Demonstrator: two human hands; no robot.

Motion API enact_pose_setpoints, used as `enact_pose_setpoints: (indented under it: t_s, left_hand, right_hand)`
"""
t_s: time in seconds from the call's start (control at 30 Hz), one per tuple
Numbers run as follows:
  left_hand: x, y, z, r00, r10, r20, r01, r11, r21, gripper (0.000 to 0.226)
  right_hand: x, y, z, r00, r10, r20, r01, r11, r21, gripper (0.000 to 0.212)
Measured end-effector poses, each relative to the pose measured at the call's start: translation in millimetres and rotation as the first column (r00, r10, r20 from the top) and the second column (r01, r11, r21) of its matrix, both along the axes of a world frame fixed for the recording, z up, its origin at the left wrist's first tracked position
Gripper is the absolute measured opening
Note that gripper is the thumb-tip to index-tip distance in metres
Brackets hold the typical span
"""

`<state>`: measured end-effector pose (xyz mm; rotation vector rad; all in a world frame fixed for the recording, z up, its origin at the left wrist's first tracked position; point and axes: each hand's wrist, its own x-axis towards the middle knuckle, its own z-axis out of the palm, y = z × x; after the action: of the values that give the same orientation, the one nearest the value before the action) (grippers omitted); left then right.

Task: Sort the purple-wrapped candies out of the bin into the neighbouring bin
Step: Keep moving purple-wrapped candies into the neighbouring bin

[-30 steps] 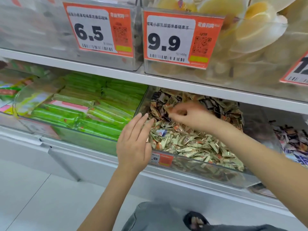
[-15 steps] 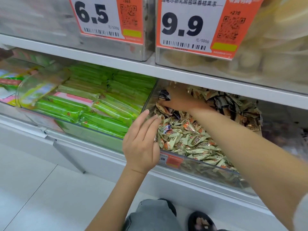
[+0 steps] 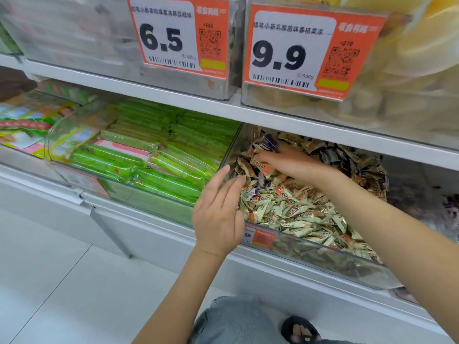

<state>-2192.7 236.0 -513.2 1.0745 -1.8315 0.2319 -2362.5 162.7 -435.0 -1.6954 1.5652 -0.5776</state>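
Note:
A clear candy bin (image 3: 310, 253) on the lower shelf is full of beige and orange wrapped candies (image 3: 295, 209), with darker ones at the back. My right hand (image 3: 293, 163) reaches into its back left part, fingers curled down into the pile. A purple-wrapped candy (image 3: 269, 143) sticks up right at the top edge of that hand; I cannot tell if the hand holds it. My left hand (image 3: 218, 212) hovers at the bin's front left corner, fingers apart and holding nothing. A small blue-white wrapper (image 3: 252, 194) lies by its fingertips.
A bin of green packets (image 3: 154, 155) adjoins on the left. On the right stands a blurred bin of dark candies (image 3: 422, 207). The shelf board (image 3: 323, 130) with price tags 6.5 (image 3: 173, 38) and 9.9 (image 3: 298, 53) overhangs closely. White floor lies below.
My right hand moved from the pile's middle to the back left corner and now sits a little lower in the candies. My left hand stayed at the front corner.

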Motion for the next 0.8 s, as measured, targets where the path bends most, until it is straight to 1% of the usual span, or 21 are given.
enact_pose_setpoints:
  t_s: [0.07, 0.1, 0.17, 0.2, 0.27, 0.3, 0.33, 0.37, 0.4, 0.43, 0.47, 0.53, 0.57, 0.6, 0.63, 0.7, 0.77, 0.8]
  left_hand:
    - [-1, 7, 4, 1.0, 0.019, -0.014, -0.018, 0.997, 0.069, 0.049]
    - [-3, 12, 7, 0.999, 0.027, -0.032, -0.023, 0.993, 0.114, 0.049]
    - [-10, 20, 15, 0.999, 0.013, -0.052, -0.004, 0.987, 0.158, 0.049]
    - [-15, 24, 18, 0.998, -0.017, -0.061, 0.027, 0.986, 0.164, 0.05]
    - [-26, 29, 27, 0.986, -0.095, -0.137, 0.124, 0.966, 0.228, 0.058]
    - [-30, 30, 32, 0.971, -0.126, -0.202, 0.184, 0.934, 0.305, 0.064]
    - [-34, 30, 37, 0.949, -0.152, -0.277, 0.254, 0.887, 0.387, 0.069]
    - [-38, 29, 42, 0.923, -0.176, -0.341, 0.321, 0.84, 0.436, 0.071]
    - [-40, 26, 45, 0.906, -0.196, -0.375, 0.362, 0.82, 0.444, 0.07]
    - [-43, 23, 47, 0.901, -0.206, -0.383, 0.37, 0.825, 0.427, 0.065]
    - [-44, 20, 48, 0.898, -0.207, -0.389, 0.369, 0.836, 0.406, 0.058]
    - [-46, 16, 48, 0.885, -0.189, -0.426, 0.374, 0.833, 0.408, 0.047]
    - [-46, 15, 47, 0.874, -0.175, -0.453, 0.387, 0.816, 0.43, 0.042]
    - [-46, 15, 47, 0.864, -0.153, -0.479, 0.395, 0.796, 0.458, 0.037]
    - [-43, 15, 45, 0.856, -0.122, -0.502, 0.393, 0.784, 0.48, 0.031]
    - [-36, 12, 40, 0.858, -0.051, -0.512, 0.348, 0.791, 0.504, 0.016]
    - [-28, 10, 36, 0.891, -0.006, -0.454, 0.273, 0.805, 0.526, 0.013]
    - [-27, 9, 35, 0.912, -0.013, -0.411, 0.254, 0.803, 0.538, 0.014]
  right_hand:
    - [-3, 12, 5, 0.974, -0.109, 0.197, 0.068, 0.977, 0.205, 0.049]
    - [-4, 17, 6, 0.95, -0.128, 0.284, 0.05, 0.962, 0.268, 0.043]
    - [-7, 29, 10, 0.873, -0.157, 0.461, 0.012, 0.954, 0.3, 0.019]
    - [-7, 34, 11, 0.813, -0.177, 0.555, 0.004, 0.954, 0.298, 0.014]
    - [-10, 42, 12, 0.676, -0.226, 0.702, 0.001, 0.952, 0.306, 0.016]
    - [-12, 45, 12, 0.617, -0.244, 0.748, -0.01, 0.948, 0.318, 0.016]
    - [-13, 50, 12, 0.566, -0.264, 0.781, -0.03, 0.94, 0.339, 0.016]
    - [-15, 54, 13, 0.523, -0.272, 0.808, -0.063, 0.932, 0.356, 0.017]
    - [-16, 58, 13, 0.488, -0.274, 0.829, -0.104, 0.925, 0.367, 0.02]
    - [-18, 60, 12, 0.475, -0.265, 0.839, -0.141, 0.918, 0.37, 0.023]
    - [-20, 63, 11, 0.491, -0.26, 0.832, -0.156, 0.913, 0.377, 0.026]
    - [-22, 65, 8, 0.559, -0.272, 0.783, -0.12, 0.908, 0.401, 0.027]
    - [-24, 65, 5, 0.572, -0.295, 0.765, -0.091, 0.904, 0.417, 0.028]
    - [-25, 65, 4, 0.562, -0.333, 0.757, -0.058, 0.897, 0.437, 0.029]
    - [-27, 65, 3, 0.536, -0.376, 0.756, -0.023, 0.889, 0.458, 0.028]
    - [-33, 66, 2, 0.459, -0.45, 0.766, 0.045, 0.873, 0.486, 0.023]
    - [-40, 67, 1, 0.38, -0.493, 0.783, 0.097, 0.863, 0.496, 0.023]
    - [-43, 67, 0, 0.352, -0.497, 0.793, 0.102, 0.863, 0.495, 0.027]
